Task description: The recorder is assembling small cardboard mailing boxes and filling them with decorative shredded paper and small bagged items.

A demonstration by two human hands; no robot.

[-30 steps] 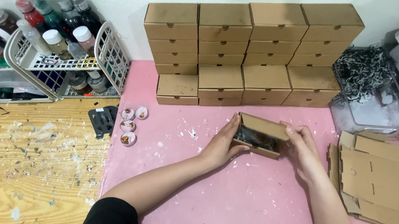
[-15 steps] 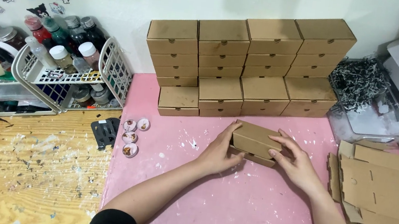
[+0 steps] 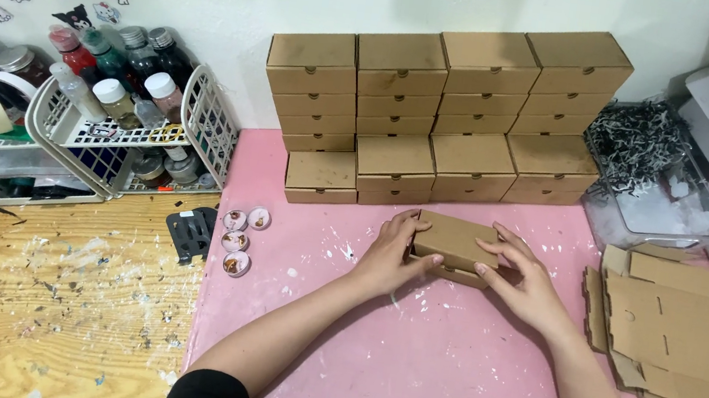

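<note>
Mid pink surface (image 3: 442,366): both hands, left hand (image 3: 386,258) & right hand (image 3: 526,285), grip small cardboard box (image 3: 456,244) by ends. Looks light, thin, easy to squash; hold ends softly.

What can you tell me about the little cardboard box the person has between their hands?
The small box is plain brown cardboard, flat and rectangular, with its lid shut. It lies slightly askew on the pink mat, in front of the stacked boxes. The left hand grips its left end; the right hand rests fingers on its top and right end.
</note>
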